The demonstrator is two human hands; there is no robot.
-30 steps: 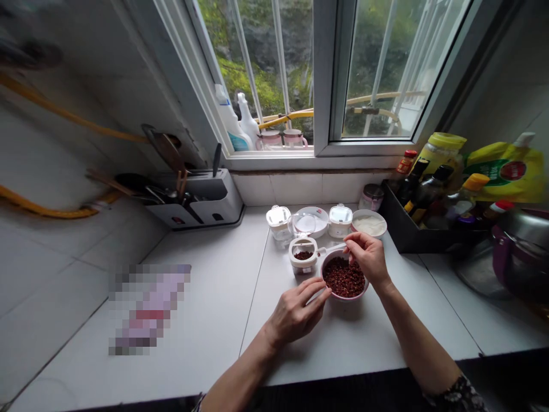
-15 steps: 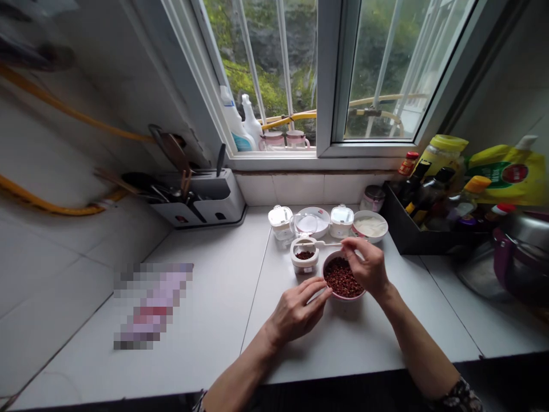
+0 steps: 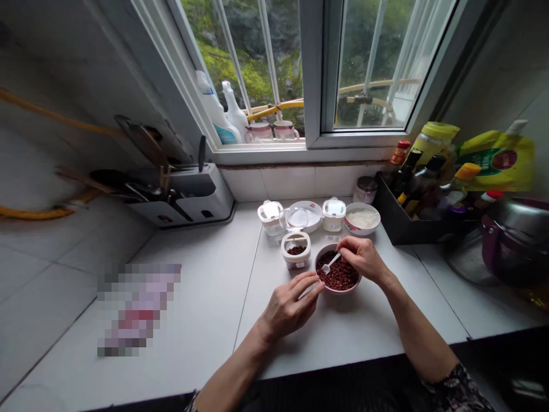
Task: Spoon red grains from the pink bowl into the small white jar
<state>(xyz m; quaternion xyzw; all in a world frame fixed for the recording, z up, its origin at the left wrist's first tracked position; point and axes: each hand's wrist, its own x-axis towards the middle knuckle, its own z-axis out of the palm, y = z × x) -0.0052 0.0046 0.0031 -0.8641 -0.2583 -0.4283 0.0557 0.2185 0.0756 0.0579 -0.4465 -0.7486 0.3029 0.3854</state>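
Observation:
A small white spoon (image 3: 331, 264) is pinched in my right hand (image 3: 364, 258), its bowl end resting in dark red dried spice (image 3: 341, 278) that looks like Sichuan peppercorns. The spice fills a round bowl (image 3: 338, 291) with a pinkish outside. At the bowl's left rim, my left hand (image 3: 288, 306) grips with its fingertips; the thumb is mostly hidden. Just left of the bowl stands a clear seasoning jar (image 3: 295, 260) with a white rim, its transparent lid raised and some of the same spice inside.
Behind are two lidded seasoning jars (image 3: 271, 213), (image 3: 333, 214), a dish of white grains (image 3: 306, 217) and a bowl of white powder (image 3: 362, 219). A black box of bottles (image 3: 397, 220) and a metal pot (image 3: 514, 234) stand right. A utensil holder (image 3: 206, 197) stands left, near a blurred-out item (image 3: 139, 309).
My right hand has lowered the spoon from over the open jar into the spice in the bowl. My left hand stays at the bowl's rim. The view has shifted slightly.

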